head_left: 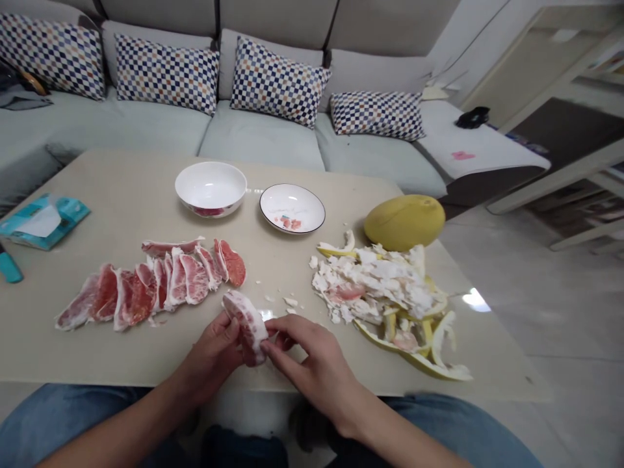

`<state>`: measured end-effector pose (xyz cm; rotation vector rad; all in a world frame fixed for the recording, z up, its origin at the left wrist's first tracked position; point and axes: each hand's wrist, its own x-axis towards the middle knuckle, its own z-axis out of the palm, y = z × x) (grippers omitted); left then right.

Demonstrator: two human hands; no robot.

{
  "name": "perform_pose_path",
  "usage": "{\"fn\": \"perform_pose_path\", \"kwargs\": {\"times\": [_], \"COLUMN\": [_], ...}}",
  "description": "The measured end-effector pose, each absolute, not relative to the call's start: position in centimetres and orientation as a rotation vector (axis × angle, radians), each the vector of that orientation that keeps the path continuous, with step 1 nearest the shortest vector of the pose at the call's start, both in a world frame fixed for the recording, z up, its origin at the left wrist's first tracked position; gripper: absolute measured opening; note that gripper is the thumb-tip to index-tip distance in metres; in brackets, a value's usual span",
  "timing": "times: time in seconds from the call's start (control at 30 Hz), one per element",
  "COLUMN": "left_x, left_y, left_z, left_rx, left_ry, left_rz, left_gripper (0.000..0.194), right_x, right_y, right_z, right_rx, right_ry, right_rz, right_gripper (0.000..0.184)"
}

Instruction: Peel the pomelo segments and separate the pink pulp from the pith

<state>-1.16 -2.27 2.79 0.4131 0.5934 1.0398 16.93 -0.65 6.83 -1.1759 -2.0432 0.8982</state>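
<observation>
A pomelo segment (247,325) with red flesh and a white pithy edge is held up over the table's near side. My left hand (217,351) is closed around its left side. At its lower right end, the thumb and fingers of my right hand (312,361) pinch the white edge. Left of my hands lies a row of several pomelo segments (160,286), leaning on one another with white membrane on them. To the right, a heap of white pith (380,283) lies over curved yellow peel (419,361).
A whole yellow pomelo (404,221) stands behind the pith. Farther back are a white bowl (211,185) and a black-rimmed plate (292,207) with small pink bits. A blue tissue pack (43,221) lies left, near a teal handle (8,266). A sofa (258,140) borders the table's far side.
</observation>
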Motion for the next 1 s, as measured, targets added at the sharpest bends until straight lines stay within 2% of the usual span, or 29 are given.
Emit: {"fn": "perform_pose_path", "kwargs": {"times": [0.2, 0.5, 0.7, 0.77, 0.87, 1.0], "left_x": [-0.7, -0.4, -0.5, -0.5, -0.5, -0.3], "left_y": [-2.8, -3.3, -3.0, -3.0, -3.1, -3.2], "left_z": [2.0, 2.4, 2.9, 2.8, 2.4, 2.5], "left_rx": [0.491, 0.586, 0.470, 0.498, 0.559, 0.556], "left_ry": [0.751, 0.937, 0.806, 0.832, 0.873, 0.888], "left_rz": [1.053, 1.068, 1.008, 1.020, 1.035, 1.026], "left_gripper": [0.031, 0.033, 0.035, 0.035, 0.034, 0.033], "right_x": [17.3, 16.8, 17.4, 17.5, 17.4, 17.0], "right_y": [-0.8, -1.3, -0.3, -0.2, -0.5, -1.0], "right_z": [7.1, 6.0, 7.8, 8.1, 7.5, 6.2], "right_rx": [-1.169, -1.193, -1.215, -1.203, -1.243, -1.288], "right_ry": [-2.216, -2.363, -2.246, -2.256, -2.312, -2.361], "right_rz": [0.803, 0.492, 0.856, 0.882, 0.785, 0.483], "right_gripper": [0.015, 0.029, 0.020, 0.019, 0.019, 0.020]}}
